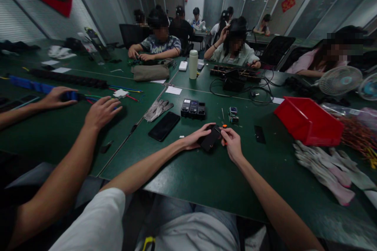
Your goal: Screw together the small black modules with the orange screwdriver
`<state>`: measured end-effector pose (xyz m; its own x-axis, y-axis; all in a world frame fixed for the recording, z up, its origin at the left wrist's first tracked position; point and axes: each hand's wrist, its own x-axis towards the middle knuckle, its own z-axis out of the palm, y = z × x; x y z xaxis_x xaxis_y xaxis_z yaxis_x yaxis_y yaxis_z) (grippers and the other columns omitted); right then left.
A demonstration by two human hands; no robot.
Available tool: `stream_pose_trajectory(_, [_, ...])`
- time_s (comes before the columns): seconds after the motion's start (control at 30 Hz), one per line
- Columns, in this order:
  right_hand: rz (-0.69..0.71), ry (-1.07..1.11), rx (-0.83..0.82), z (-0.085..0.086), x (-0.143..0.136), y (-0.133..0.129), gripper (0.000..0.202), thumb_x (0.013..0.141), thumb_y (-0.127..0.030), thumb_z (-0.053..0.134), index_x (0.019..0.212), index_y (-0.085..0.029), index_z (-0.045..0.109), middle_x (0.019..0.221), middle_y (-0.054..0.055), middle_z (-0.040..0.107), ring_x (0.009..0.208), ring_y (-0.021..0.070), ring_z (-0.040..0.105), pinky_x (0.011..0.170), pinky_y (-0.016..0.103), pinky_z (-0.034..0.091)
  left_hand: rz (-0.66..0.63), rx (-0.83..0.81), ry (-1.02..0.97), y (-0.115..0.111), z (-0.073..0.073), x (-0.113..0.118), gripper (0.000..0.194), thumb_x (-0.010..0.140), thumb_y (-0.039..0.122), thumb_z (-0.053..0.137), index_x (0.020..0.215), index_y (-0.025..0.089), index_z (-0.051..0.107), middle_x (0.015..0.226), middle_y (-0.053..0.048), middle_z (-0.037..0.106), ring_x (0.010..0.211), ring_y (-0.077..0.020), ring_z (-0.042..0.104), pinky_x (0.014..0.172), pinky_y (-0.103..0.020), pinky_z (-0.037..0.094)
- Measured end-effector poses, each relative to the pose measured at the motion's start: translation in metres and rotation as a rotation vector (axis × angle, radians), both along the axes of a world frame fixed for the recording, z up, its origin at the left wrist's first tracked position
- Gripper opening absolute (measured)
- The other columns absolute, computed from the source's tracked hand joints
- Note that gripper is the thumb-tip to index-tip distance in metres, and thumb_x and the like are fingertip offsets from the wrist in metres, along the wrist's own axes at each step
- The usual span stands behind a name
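My left hand (198, 137) is wrapped round a flat black plastic case (210, 139), held low over the green table. Close beside it, my right hand (232, 143) is closed on a slim orange-handled screwdriver (224, 126), its thin shaft pointing away from me. The right fingertips are at the case's right edge; whether they touch it I cannot tell. Beyond the hands lie a small circuit module (233, 114) and a black block with three bays (193, 109). A thin black plate (259, 134) rests to the right.
A black phone (164, 126) and grey gloves (158, 110) lie left of the hands. On the right are a red bin (306, 121), more gloves (324, 168) and a fan (340, 80). A co-worker's hands (101, 113) are at the left; a bottle (193, 64) stands ahead.
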<state>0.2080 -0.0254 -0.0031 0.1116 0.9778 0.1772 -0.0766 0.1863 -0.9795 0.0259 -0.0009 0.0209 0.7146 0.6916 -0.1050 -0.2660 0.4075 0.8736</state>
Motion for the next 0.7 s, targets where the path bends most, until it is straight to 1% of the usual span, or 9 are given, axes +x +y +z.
stream_pose_trajectory(0.07, [0.013, -0.003, -0.017, -0.0001, 0.0003, 0.0002, 0.025, 0.077, -0.040, 0.063, 0.090, -0.019, 0.064, 0.066, -0.001, 0.060, 0.040, 0.0053, 0.038, 0.032, 0.019, 0.028, 0.009, 0.009, 0.011, 0.0015, -0.0019, -0.0006, 0.062, 0.079, 0.041, 0.059, 0.135, 0.029, 0.035, 0.116, -0.011, 0.056, 0.079, -0.0152, 0.061, 0.064, -0.024, 0.049])
stream_pose_trajectory(0.13, [0.023, -0.002, -0.023, 0.0003, 0.0000, -0.0005, 0.026, 0.077, -0.040, 0.064, 0.090, -0.018, 0.063, 0.059, -0.003, 0.055, 0.038, 0.0048, 0.036, 0.032, 0.018, 0.025, 0.015, 0.021, 0.023, 0.0021, -0.0025, -0.0013, 0.061, 0.078, 0.041, 0.060, 0.134, 0.030, 0.037, 0.117, -0.010, 0.056, 0.080, -0.0152, 0.061, 0.065, -0.025, 0.049])
stream_pose_trajectory(0.23, [0.027, -0.012, -0.015, 0.0010, -0.0014, -0.0023, 0.025, 0.076, -0.039, 0.064, 0.091, -0.018, 0.062, 0.059, -0.003, 0.054, 0.041, 0.0055, 0.039, 0.033, 0.017, 0.026, -0.019, 0.033, 0.019, 0.0014, -0.0013, -0.0016, 0.062, 0.079, 0.040, 0.060, 0.135, 0.031, 0.035, 0.117, -0.010, 0.055, 0.075, -0.0149, 0.063, 0.064, -0.026, 0.050])
stream_pose_trajectory(0.4, [0.038, -0.036, -0.020, 0.0002, -0.0030, -0.0034, 0.024, 0.077, -0.038, 0.064, 0.090, -0.019, 0.060, 0.058, -0.004, 0.054, 0.039, 0.0053, 0.037, 0.033, 0.018, 0.025, -0.072, 0.036, -0.023, -0.0010, 0.0006, -0.0011, 0.067, 0.082, 0.042, 0.055, 0.140, 0.032, 0.024, 0.109, -0.012, 0.058, 0.070, -0.0161, 0.064, 0.058, -0.026, 0.050])
stream_pose_trajectory(0.47, [0.047, -0.033, -0.023, -0.0006, -0.0028, -0.0029, 0.022, 0.077, -0.037, 0.065, 0.087, -0.019, 0.060, 0.060, -0.003, 0.055, 0.040, 0.0053, 0.038, 0.034, 0.018, 0.025, -0.070, 0.048, -0.021, -0.0018, 0.0012, -0.0017, 0.070, 0.080, 0.041, 0.057, 0.141, 0.032, 0.022, 0.108, -0.012, 0.058, 0.069, -0.0161, 0.065, 0.057, -0.026, 0.049])
stream_pose_trajectory(0.53, [0.057, -0.031, -0.027, -0.0011, -0.0023, -0.0023, 0.020, 0.076, -0.037, 0.066, 0.083, -0.019, 0.059, 0.064, -0.002, 0.057, 0.042, 0.0055, 0.041, 0.034, 0.018, 0.026, -0.061, 0.074, -0.005, -0.0026, 0.0021, -0.0027, 0.075, 0.077, 0.037, 0.062, 0.140, 0.032, 0.022, 0.107, -0.011, 0.059, 0.068, -0.0154, 0.064, 0.057, -0.025, 0.049])
stream_pose_trajectory(0.7, [0.103, -0.047, -0.053, -0.0011, -0.0008, -0.0009, 0.022, 0.072, -0.037, 0.069, 0.074, -0.018, 0.058, 0.084, 0.002, 0.062, 0.048, 0.0061, 0.048, 0.035, 0.018, 0.027, -0.045, 0.132, 0.020, -0.0035, 0.0027, -0.0030, 0.083, 0.069, 0.025, 0.069, 0.139, 0.028, 0.025, 0.100, -0.009, 0.062, 0.073, -0.0170, 0.065, 0.062, -0.027, 0.051])
